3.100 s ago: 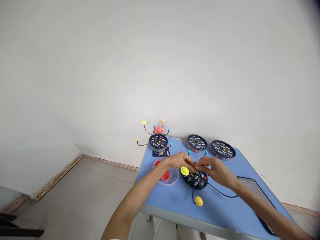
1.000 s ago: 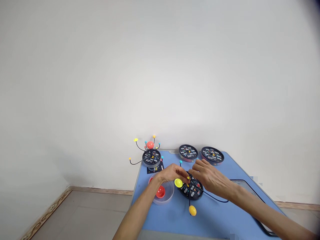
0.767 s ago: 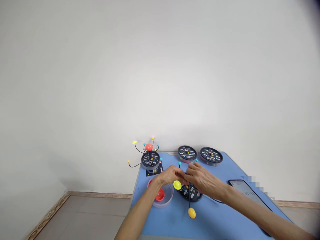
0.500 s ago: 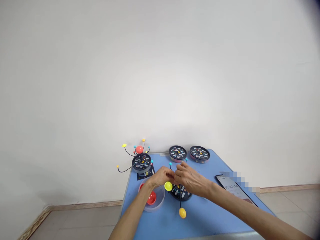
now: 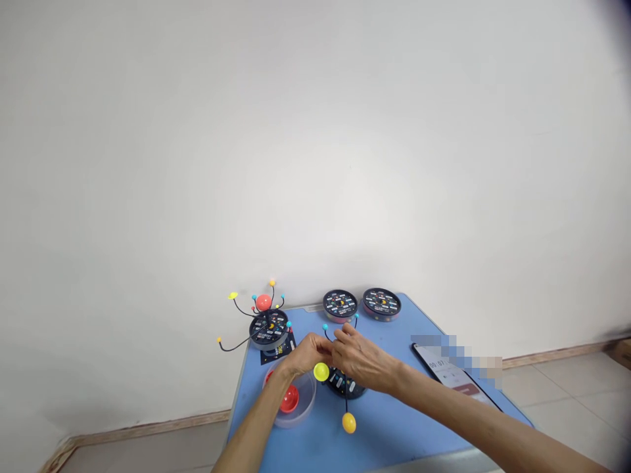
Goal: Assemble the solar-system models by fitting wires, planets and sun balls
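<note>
While a wire-armed model [image 5: 269, 326] stood at the far left of a blue table [image 5: 384, 427], apparently fully built with its salmon-red ball [image 5: 263, 302] on top and yellow and orange tips on curved black wires, a person's two bare hands worked on a second model nearby. The first model sat on a black printed card [image 5: 276, 348], its small lettering too tiny to read. Just right of the card, a clear plastic bowl [image 5: 313, 394] held a red half-sphere [image 5: 290, 398].

The left hand [image 5: 308, 353] came in above the bowl, its fingers [image 5: 315, 345] drawn narrowly together, while the right hand [image 5: 362, 360] reached over from the other side, its fingers [image 5: 342, 335] closing in to meet them. Exactly what either hand gripped was hidden. Between and just below the hands lay a black disc [image 5: 344, 384], partly covered by them and carrying black wires. A yellow cup [image 5: 321, 372] sat just under the left hand, an orange-yellow ball [image 5: 349, 423] hung on a wire toward the near side, and cyan beads [image 5: 325, 326] tipped wires above the fingers. No salmon-red ball was on this second model.

Two round black-lidded tins [image 5: 340, 305] sat lidded at the far edge, their printed labels illegible. At right, a smartphone [image 5: 446, 371] displayed a timer reading about 00:07, the remaining digits obscured by pixelation.
</note>
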### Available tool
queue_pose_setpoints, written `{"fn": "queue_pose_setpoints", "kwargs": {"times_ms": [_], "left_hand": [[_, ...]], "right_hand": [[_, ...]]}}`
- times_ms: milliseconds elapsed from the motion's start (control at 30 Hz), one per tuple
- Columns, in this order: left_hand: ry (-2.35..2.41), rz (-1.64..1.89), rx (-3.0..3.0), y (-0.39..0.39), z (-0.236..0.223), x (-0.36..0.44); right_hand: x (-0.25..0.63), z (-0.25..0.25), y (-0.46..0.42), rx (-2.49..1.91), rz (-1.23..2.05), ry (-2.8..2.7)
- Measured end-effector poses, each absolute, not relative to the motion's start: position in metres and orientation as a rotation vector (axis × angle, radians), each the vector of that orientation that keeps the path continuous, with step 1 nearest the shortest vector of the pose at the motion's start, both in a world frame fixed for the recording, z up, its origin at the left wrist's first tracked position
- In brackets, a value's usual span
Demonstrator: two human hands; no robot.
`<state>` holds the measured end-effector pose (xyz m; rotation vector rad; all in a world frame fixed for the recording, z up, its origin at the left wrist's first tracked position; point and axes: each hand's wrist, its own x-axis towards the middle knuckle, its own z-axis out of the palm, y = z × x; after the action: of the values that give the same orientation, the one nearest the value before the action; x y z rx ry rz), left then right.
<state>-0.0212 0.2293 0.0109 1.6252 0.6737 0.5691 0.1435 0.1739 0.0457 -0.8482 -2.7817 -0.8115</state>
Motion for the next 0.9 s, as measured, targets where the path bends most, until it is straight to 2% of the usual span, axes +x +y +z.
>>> {"fn": "queue_pose_setpoints", "kwargs": {"times_ms": [467,733,900], "left_hand": [[0.680,0.512,1.569,0.234,0.004,-0.029],[0.731,0.617,1.552,0.227,0.018,-0.038],[0.833,0.736,1.562,0.212,0.029,-0.057]], "right_hand": [[0.153,0.048,0.167,-0.919,-0.828,-2.677],[0.165,0.068,0.137,-0.970,-0.663,-2.511],[0.189,0.059,0.103,-0.952,-0.480,-2.360]]}}
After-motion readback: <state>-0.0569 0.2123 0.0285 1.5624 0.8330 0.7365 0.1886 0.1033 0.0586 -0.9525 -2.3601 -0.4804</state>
